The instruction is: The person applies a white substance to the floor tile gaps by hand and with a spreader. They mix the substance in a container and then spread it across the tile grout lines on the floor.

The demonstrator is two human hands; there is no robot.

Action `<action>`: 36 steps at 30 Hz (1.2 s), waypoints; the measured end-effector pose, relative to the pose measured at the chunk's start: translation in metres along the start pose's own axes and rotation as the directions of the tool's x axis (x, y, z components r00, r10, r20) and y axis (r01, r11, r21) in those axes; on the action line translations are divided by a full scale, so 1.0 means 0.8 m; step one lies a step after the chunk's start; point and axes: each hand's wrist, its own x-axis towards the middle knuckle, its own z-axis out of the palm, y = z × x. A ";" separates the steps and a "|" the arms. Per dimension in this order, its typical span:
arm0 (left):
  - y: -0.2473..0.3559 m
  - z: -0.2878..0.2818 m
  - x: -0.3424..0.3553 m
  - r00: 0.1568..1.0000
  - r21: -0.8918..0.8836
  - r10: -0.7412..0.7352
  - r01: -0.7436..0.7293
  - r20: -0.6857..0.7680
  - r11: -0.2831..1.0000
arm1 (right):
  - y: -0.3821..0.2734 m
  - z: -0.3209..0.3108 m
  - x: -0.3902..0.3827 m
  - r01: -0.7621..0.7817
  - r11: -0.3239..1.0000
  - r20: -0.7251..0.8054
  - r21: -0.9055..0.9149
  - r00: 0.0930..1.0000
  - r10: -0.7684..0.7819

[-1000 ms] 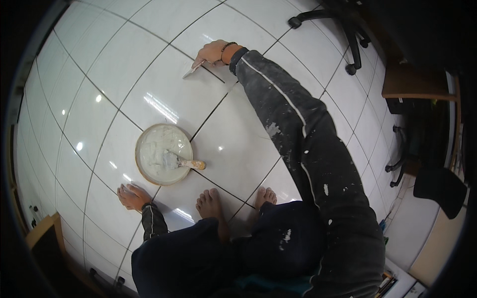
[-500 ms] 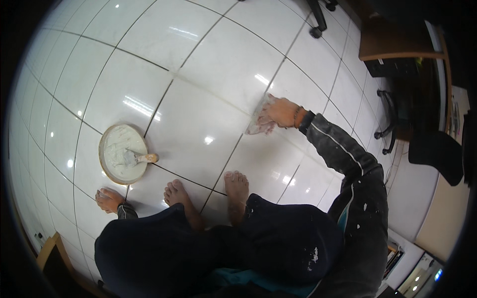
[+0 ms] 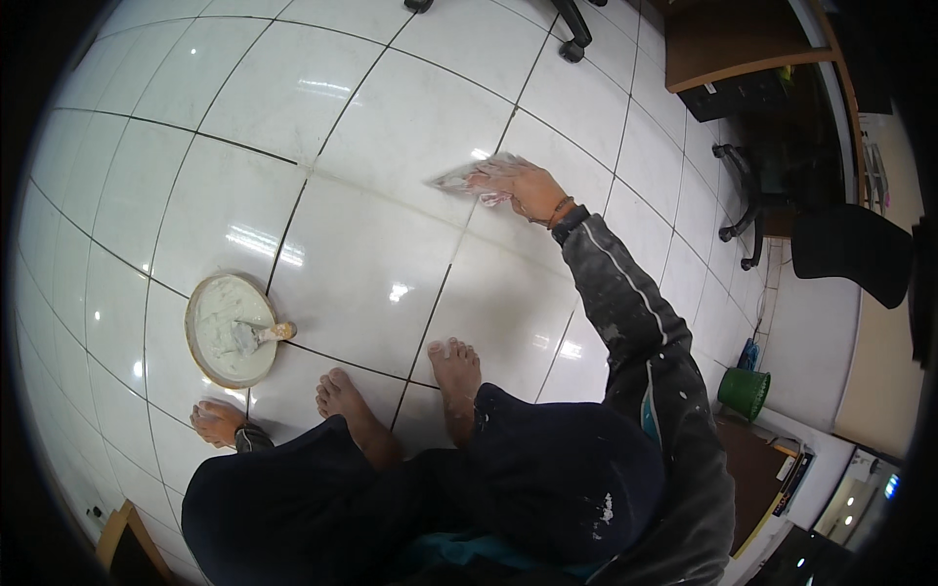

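My right hand is pressed low over the white tiles, gripping a thin whitish crumpled sheet with reddish marks. I cannot tell whether the sheet is cloth or plastic. One end of it lies on a joint filled with pale paste. My left hand rests on the floor beside my feet, fingers stretched out and holding nothing. Just beyond it sits a round shallow tub of white paste. A putty knife lies in the tub, its pale handle sticking out over the rim.
My bare feet stand on the tiled floor. Office chair bases are at the far side, and a black chair is on the right. A wooden desk stands far right, with a green bin nearer.
My right hand has slid the whitish sheet a little away from me and to the left. My left hand stays on the floor. The view has shifted, bringing the green bin into sight.
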 end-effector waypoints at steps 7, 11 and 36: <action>-0.002 -0.004 0.002 0.997 -0.009 -0.010 0.011 0.081 1.000 | 0.045 0.050 -0.081 0.361 0.924 0.155 -0.127 0.927 -0.341; -0.016 0.025 0.000 0.981 0.057 0.143 -0.137 -0.127 0.989 | 0.083 0.011 -0.058 0.243 0.969 0.119 0.041 0.962 -0.246; -0.138 -0.061 0.119 0.707 -0.253 -0.278 0.143 -0.651 0.957 | -0.133 0.026 -0.006 -0.453 0.257 0.438 0.854 0.891 0.115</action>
